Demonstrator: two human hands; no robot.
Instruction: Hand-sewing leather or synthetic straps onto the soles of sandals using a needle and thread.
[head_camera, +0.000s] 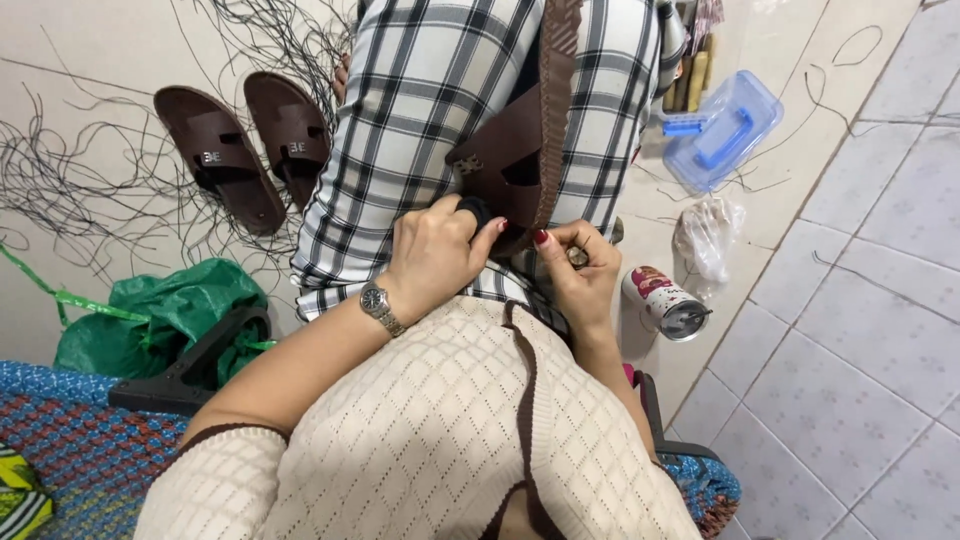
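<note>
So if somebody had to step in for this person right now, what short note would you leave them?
Left hand: closed on a small black tool, pressed to the lower end of the brown sandal piece.
Right hand: fingertips pinching at the same end; what they pinch is too small to tell.
The sandal piece lies on the lap, on checked cloth, one edge already braided.
Two brown sandals lie on the floor to the left among loose black cords.
Blue plastic box and a can sit on the right.
Left: the lower end in hand.

L hand (437, 252) curled, R hand (580, 265) pinching
</note>
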